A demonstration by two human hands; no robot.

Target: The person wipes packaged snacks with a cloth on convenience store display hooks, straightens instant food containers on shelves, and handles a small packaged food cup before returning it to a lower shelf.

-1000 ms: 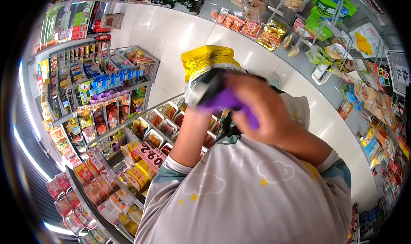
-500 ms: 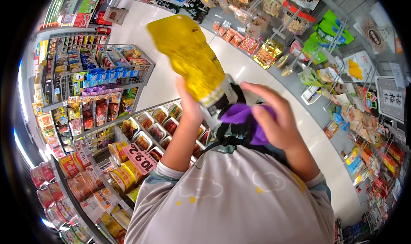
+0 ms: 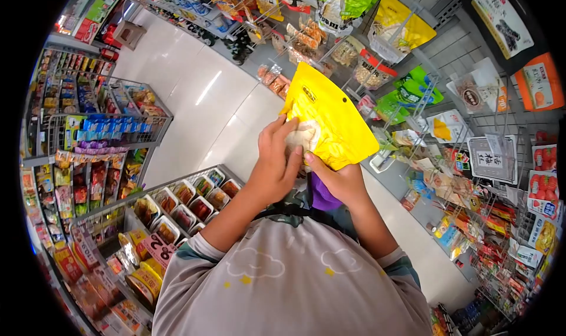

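A yellow snack bag (image 3: 339, 120) with a hang hole near its top edge is held up in front of my chest. My left hand (image 3: 276, 159) lies on the bag's left side, fingers over its pale window. From below, my right hand (image 3: 337, 179) grips the lower edge, with the thumb on the front. Under the bag, a purple cloth or strap (image 3: 323, 195) hangs beside my right wrist. The bag's lower end is partly hidden by my hands.
A rack with hanging snack bags (image 3: 407, 94) runs along the right. At lower left stands a bin with trays of packaged food (image 3: 200, 208) and cup noodles (image 3: 144, 283). Another snack shelf (image 3: 112, 123) is at far left, beside the tiled floor (image 3: 203, 109).
The yellow bag has moved right and turned. My right hand has left the purple item and taken hold of the bag. The view has shifted towards the right rack.
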